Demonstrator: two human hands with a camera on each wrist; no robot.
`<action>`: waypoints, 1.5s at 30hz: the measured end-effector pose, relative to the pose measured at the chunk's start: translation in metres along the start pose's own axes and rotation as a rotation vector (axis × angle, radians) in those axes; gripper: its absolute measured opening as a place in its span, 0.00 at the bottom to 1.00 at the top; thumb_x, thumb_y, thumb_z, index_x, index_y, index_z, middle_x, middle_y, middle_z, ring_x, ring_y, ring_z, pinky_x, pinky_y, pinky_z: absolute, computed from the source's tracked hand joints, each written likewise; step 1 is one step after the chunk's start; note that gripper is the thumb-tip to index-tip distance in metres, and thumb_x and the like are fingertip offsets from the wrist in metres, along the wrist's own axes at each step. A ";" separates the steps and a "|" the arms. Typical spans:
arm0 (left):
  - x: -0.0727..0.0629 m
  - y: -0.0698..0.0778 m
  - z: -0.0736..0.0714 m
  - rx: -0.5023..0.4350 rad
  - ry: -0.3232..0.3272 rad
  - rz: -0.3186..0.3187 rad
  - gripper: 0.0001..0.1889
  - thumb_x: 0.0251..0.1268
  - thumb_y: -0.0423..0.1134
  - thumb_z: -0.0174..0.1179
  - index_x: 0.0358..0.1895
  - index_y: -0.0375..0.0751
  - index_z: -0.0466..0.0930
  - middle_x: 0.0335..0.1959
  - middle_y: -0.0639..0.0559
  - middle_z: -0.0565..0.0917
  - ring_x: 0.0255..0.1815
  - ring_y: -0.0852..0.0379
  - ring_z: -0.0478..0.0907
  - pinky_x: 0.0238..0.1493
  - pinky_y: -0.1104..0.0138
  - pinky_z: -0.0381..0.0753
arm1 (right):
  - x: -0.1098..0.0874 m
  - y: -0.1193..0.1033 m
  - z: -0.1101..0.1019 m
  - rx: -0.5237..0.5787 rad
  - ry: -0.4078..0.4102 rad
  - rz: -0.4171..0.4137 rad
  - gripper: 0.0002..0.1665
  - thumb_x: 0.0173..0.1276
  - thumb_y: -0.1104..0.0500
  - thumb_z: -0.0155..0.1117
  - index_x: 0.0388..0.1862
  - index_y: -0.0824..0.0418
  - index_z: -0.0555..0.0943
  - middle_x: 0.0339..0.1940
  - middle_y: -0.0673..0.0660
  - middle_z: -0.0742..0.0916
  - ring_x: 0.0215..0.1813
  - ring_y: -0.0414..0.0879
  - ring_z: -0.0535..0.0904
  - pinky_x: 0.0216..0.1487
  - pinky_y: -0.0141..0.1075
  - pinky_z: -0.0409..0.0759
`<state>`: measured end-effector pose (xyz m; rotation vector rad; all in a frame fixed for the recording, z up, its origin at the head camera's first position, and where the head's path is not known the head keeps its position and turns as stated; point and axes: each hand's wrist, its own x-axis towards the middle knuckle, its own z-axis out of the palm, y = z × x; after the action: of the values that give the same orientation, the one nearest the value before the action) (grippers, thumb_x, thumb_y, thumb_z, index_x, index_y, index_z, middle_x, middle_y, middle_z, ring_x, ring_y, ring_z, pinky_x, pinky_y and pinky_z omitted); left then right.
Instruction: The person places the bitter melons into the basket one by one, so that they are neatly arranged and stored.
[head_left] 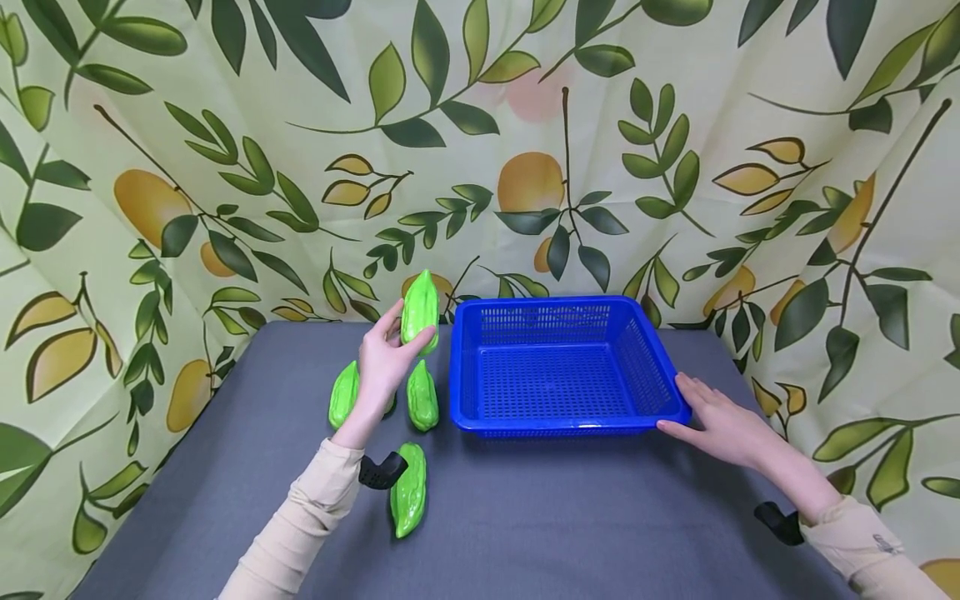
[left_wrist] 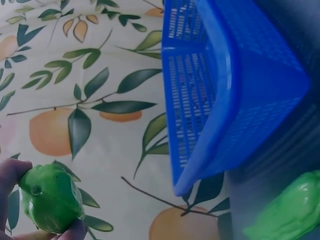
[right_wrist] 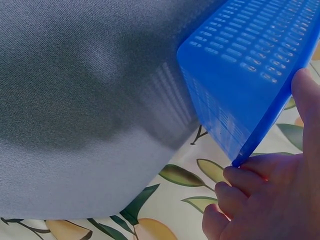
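Note:
My left hand (head_left: 384, 354) grips a shiny green ridged bitter melon (head_left: 421, 310), raised upright just left of the blue basket. In the left wrist view the held melon's stem end faces the camera between thumb and fingers. More bitter melons lie on the table below that hand: one to its left (head_left: 345, 396), one to its right (head_left: 422, 398), and one nearer the front (head_left: 408, 492). Another is mostly hidden behind the wrist. My right hand (head_left: 723, 425) holds the front right corner of the blue perforated basket (head_left: 562, 423), thumb and fingers on its rim.
A grey cloth (head_left: 570, 517) covers the table. Behind it and at both sides hangs a leaf-and-fruit patterned curtain (head_left: 450, 167), close to the basket's back edge. Each wrist wears a black strap mount (head_left: 382, 471). The basket's interior shows a bare floor.

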<state>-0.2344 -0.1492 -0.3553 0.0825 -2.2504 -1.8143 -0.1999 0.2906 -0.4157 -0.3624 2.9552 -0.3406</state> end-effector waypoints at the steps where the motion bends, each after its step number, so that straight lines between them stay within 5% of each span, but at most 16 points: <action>1: 0.003 0.001 0.001 0.006 0.003 0.004 0.39 0.56 0.38 0.68 0.71 0.38 0.61 0.63 0.37 0.74 0.60 0.46 0.76 0.53 0.66 0.80 | 0.000 0.000 0.000 0.001 0.001 -0.001 0.60 0.61 0.28 0.53 0.72 0.74 0.53 0.70 0.78 0.61 0.69 0.75 0.56 0.66 0.68 0.56; 14: 0.017 -0.001 0.018 -0.007 -0.009 -0.017 0.38 0.55 0.38 0.68 0.70 0.37 0.62 0.63 0.35 0.73 0.62 0.45 0.75 0.59 0.58 0.77 | 0.000 0.001 0.002 0.003 0.009 0.009 0.61 0.60 0.26 0.52 0.73 0.73 0.53 0.70 0.78 0.61 0.69 0.75 0.56 0.66 0.68 0.57; 28: 0.040 0.030 0.027 -0.039 -0.037 0.048 0.36 0.58 0.37 0.66 0.69 0.32 0.62 0.63 0.35 0.73 0.62 0.44 0.75 0.61 0.60 0.77 | -0.003 0.000 0.002 0.016 0.038 -0.016 0.58 0.62 0.29 0.55 0.72 0.74 0.55 0.70 0.77 0.63 0.69 0.73 0.58 0.67 0.66 0.58; 35: 0.064 0.036 0.046 -0.025 -0.010 0.085 0.36 0.56 0.40 0.68 0.68 0.38 0.65 0.55 0.35 0.80 0.54 0.45 0.80 0.41 0.73 0.83 | -0.003 0.001 0.001 0.021 0.039 -0.010 0.59 0.61 0.29 0.55 0.72 0.74 0.55 0.70 0.77 0.62 0.70 0.73 0.57 0.67 0.66 0.58; 39: 0.065 0.035 0.060 -0.040 -0.021 0.054 0.35 0.55 0.39 0.68 0.68 0.38 0.66 0.55 0.35 0.80 0.55 0.46 0.80 0.52 0.63 0.82 | -0.004 0.002 0.002 0.036 0.039 -0.007 0.59 0.62 0.29 0.54 0.72 0.74 0.54 0.71 0.77 0.61 0.70 0.73 0.56 0.68 0.66 0.56; 45: 0.066 0.028 0.082 -0.075 -0.043 0.008 0.34 0.56 0.41 0.68 0.67 0.38 0.67 0.54 0.37 0.81 0.55 0.46 0.80 0.55 0.61 0.81 | -0.004 0.002 0.003 0.037 0.046 -0.012 0.59 0.62 0.29 0.54 0.72 0.74 0.55 0.71 0.76 0.62 0.70 0.73 0.57 0.67 0.66 0.57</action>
<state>-0.3135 -0.0773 -0.3338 0.0206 -2.2052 -1.9112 -0.1957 0.2933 -0.4186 -0.3733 2.9881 -0.4093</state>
